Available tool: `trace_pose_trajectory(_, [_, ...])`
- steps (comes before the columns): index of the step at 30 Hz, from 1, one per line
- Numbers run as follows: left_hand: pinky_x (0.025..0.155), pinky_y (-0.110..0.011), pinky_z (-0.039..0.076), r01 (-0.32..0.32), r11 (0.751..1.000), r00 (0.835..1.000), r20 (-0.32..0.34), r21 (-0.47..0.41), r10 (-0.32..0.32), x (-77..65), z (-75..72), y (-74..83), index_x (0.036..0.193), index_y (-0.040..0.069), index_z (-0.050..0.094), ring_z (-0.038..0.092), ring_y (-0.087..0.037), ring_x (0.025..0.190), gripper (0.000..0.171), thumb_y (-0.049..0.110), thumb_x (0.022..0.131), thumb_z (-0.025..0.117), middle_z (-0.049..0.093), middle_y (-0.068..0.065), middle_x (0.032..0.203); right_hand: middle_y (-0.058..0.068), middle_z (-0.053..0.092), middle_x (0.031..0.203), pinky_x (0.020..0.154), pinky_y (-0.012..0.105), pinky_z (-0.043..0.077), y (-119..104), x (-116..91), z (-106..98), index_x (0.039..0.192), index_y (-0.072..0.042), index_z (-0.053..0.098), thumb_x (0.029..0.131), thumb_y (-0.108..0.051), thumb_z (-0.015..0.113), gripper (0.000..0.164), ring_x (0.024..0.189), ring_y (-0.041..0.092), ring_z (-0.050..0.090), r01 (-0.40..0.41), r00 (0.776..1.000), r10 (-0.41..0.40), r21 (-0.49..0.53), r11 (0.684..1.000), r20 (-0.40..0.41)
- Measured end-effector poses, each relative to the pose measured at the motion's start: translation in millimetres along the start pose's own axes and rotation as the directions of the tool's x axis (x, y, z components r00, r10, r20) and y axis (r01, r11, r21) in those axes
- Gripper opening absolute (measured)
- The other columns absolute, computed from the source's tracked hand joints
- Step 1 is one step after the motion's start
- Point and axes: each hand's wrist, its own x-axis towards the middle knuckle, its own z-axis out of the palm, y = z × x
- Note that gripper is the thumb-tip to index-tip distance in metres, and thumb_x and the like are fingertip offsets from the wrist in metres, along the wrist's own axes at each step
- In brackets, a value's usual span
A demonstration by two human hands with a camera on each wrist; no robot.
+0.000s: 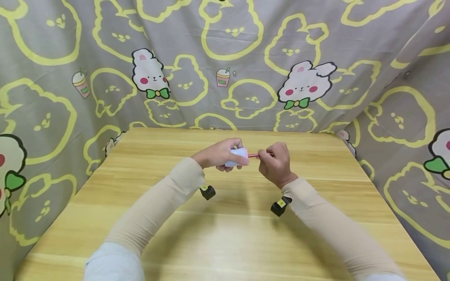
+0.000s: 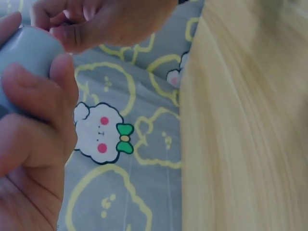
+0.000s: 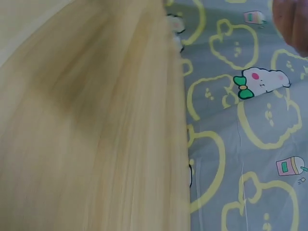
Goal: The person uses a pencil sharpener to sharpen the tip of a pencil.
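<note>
My left hand (image 1: pixel 221 154) grips a small pale-blue cylinder with a pink rim, which looks like a pencil sharpener (image 1: pixel 232 157), held sideways above the table. Thumb and fingers wrap round its body. A thin red pencil (image 1: pixel 253 155) runs from the pink end to my right hand (image 1: pixel 275 164), whose thumb and fingers pinch it. The pencil's inner end is hidden. In the left wrist view, the left fingers curl round the rounded pale body (image 2: pixel 31 45), with the right hand (image 2: pixel 110 24) close beyond it. Only a blurred part of a hand (image 3: pixel 293 24) shows in the right wrist view.
Beneath both hands lies a light wood-grain table (image 1: pixel 225 234). A grey curtain (image 1: pixel 197 35) with yellow outlines and white cartoon animals hangs behind it and along the sides. Small black wrist cameras (image 1: pixel 208 192) hang below the cuffs.
</note>
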Motion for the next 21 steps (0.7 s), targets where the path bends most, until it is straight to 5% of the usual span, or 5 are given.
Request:
trace_pose_trajectory(7, [0.047, -0.027, 0.043, -0.097, 0.963, 0.99, -0.079, 0.253, 0.12, 4.2, 2.7, -6.0, 0.097, 0.007, 0.049, 0.051, -0.018, 0.056, 0.039, 0.027, 0.08, 0.078, 0.059, -0.013, 0.081, 0.001, 0.041, 0.052, 0.036, 0.03, 0.028, -9.2, -1.7, -7.2, 0.064, -0.005, 0.053, 0.1, -0.022, 0.047, 0.04, 0.04, 0.013, 0.034, -0.119, 0.975, 0.109, 0.04, 0.992, 0.195])
trace_pose_trajectory(11, [0.053, -0.029, 0.048, -0.186, 0.87, 0.962, -0.097, 0.456, 0.256, 4.3, 5.2, -9.1, 0.097, 0.009, 0.05, 0.057, -0.018, 0.064, 0.038, 0.028, 0.08, 0.078, 0.061, -0.006, 0.082, -0.004, 0.037, 0.049, 0.036, 0.027, 0.021, -16.6, 7.0, -16.7, 0.062, -0.011, 0.045, 0.098, -0.024, 0.052, 0.039, 0.041, 0.007, 0.027, -0.327, 0.873, 0.294, 0.018, 0.945, 0.389])
trace_pose_trajectory(15, [0.057, -0.028, 0.049, -0.263, 0.685, 0.914, -0.053, 0.68, 0.403, 2.0, 9.8, -10.1, 0.098, 0.009, 0.049, 0.059, -0.017, 0.065, 0.04, 0.028, 0.081, 0.078, 0.061, -0.004, 0.082, -0.005, 0.035, 0.051, 0.041, 0.025, 0.021, -21.7, 22.8, -26.4, 0.065, -0.012, 0.042, 0.091, -0.009, 0.06, 0.032, 0.044, 0.006, 0.027, -0.625, 0.619, 0.482, 0.017, 0.78, 0.62])
trace_pose_trajectory(19, [0.06, -0.03, 0.051, -0.313, 0.394, 0.836, 0.053, 0.864, 0.546, 1.1, 15.8, -9.6, 0.1, 0.006, 0.048, 0.06, -0.019, 0.066, 0.04, 0.027, 0.082, 0.077, 0.061, -0.006, 0.084, -0.001, 0.035, 0.057, 0.045, 0.025, 0.025, -18.9, 40.3, -34.9, 0.067, -0.009, 0.042, 0.097, -0.008, 0.054, 0.032, 0.047, 0.011, 0.029, -0.912, 0.18, 0.563, -0.077, 0.402, 0.807])
trace_pose_trajectory(21, [0.061, -0.031, 0.052, -0.309, 0.314, 0.815, 0.08, 0.898, 0.574, 2.5, 17.7, -8.7, 0.101, 0.006, 0.047, 0.061, -0.02, 0.067, 0.039, 0.027, 0.084, 0.075, 0.062, -0.007, 0.086, 0.001, 0.036, 0.061, 0.048, 0.026, 0.027, -14.6, 47.5, -38.5, 0.069, -0.006, 0.045, 0.1, -0.012, 0.05, 0.032, 0.05, 0.014, 0.03, -0.951, 0.027, 0.557, -0.15, 0.271, 0.83])
